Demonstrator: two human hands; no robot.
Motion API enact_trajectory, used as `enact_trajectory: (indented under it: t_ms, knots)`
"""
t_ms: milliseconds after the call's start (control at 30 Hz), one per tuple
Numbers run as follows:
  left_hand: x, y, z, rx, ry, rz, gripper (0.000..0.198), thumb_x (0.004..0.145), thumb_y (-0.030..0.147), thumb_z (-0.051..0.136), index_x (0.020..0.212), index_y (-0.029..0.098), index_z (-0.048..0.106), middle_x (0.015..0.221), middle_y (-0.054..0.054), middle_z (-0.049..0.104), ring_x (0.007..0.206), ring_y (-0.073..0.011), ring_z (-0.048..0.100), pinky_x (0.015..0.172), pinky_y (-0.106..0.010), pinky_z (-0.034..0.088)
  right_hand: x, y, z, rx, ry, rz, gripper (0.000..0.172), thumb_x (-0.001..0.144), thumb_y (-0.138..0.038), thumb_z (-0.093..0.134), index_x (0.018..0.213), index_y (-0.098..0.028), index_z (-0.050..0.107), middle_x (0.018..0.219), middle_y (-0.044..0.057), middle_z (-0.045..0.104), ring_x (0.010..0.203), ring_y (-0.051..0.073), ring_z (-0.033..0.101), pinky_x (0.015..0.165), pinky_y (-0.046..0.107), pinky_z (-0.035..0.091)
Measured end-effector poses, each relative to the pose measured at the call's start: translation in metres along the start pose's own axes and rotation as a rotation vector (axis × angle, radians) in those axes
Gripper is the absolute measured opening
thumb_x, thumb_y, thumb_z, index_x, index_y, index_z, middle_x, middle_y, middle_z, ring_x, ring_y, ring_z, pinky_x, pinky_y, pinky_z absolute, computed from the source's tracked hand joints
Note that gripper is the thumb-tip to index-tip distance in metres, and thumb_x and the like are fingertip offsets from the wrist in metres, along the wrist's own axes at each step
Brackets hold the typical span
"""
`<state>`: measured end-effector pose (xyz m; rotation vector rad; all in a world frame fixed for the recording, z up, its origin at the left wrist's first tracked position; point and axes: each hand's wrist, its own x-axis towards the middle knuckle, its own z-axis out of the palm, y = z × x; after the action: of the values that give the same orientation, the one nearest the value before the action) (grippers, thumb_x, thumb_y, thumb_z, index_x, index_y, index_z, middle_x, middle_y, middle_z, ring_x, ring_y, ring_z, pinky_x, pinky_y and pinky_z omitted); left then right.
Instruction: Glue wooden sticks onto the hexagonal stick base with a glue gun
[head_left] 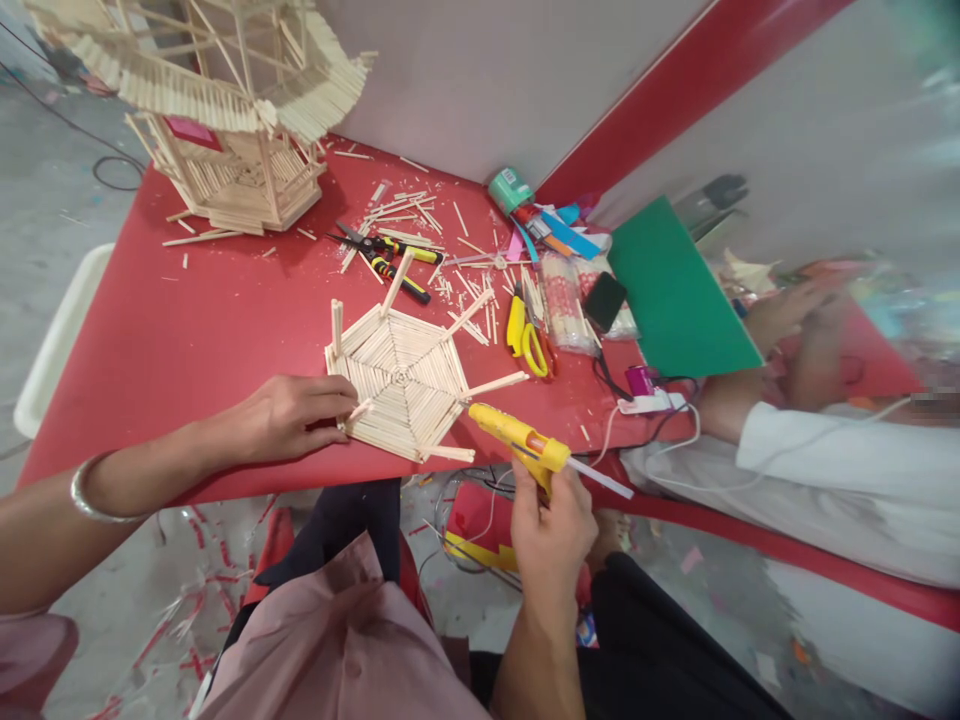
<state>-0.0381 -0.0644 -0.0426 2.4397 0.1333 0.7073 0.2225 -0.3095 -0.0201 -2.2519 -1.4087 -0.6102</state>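
A flat hexagonal panel of thin wooden sticks (409,365) lies near the front edge of the red table, with short stick posts standing or leaning out at its corners. My left hand (300,415) is at the panel's left side, its fingers closed on the edge by a corner post. In my right hand (551,515) is a yellow glue gun (521,437), a white glue stick jutting from its back. The gun's nozzle points left and meets or nearly meets the panel's right corner; whether glue is flowing I cannot tell.
A stick-built pavilion (240,150) stands at the back left. Black-and-yellow pliers (390,262), yellow-handled scissors (532,345), loose sticks and bagged sticks (566,305) lie behind the panel. A green board (679,290) and a power strip (652,402) are to the right, beside another person's arm (727,410).
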Motion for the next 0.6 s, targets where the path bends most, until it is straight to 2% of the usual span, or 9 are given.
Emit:
enact_trajectory:
  t_ms: [200, 400, 600]
  knots:
    - [0.0036, 0.0034, -0.0042, -0.027, -0.03, -0.016, 0.013, 0.096, 0.023, 0.059, 0.088, 0.019, 0.068, 0.099, -0.006, 0.072, 0.08, -0.0114, 0.07, 0.07, -0.02, 0.051, -0.0004, -0.0021, 0.0022, 0.109, -0.011, 0.039, 0.028, 0.098, -0.045, 0.055, 0.092, -0.018, 0.064, 0.089, 0.01, 0.07, 0.081, 0.022, 0.065, 0.072, 0.031, 0.047]
    - [0.0017, 0.0043, -0.0044, 0.03, -0.074, -0.064, 0.012, 0.094, 0.027, 0.061, 0.088, 0.019, 0.069, 0.107, -0.005, 0.071, 0.081, -0.0104, 0.069, 0.069, -0.019, 0.049, 0.0035, -0.0025, -0.0053, 0.244, -0.183, 0.187, 0.027, 0.099, -0.046, 0.047, 0.09, -0.023, 0.058, 0.078, 0.004, 0.064, 0.069, 0.018, 0.057, 0.064, 0.028, 0.042]
    - [-0.0005, 0.0065, 0.003, 0.135, -0.033, -0.08, 0.015, 0.095, 0.023, 0.056, 0.084, 0.018, 0.066, 0.105, -0.003, 0.071, 0.073, -0.0079, 0.067, 0.064, -0.019, 0.046, 0.0035, 0.007, -0.0053, 0.306, -0.2, 0.322, 0.029, 0.097, -0.05, 0.048, 0.083, -0.024, 0.051, 0.077, 0.002, 0.059, 0.072, 0.018, 0.057, 0.066, 0.028, 0.043]
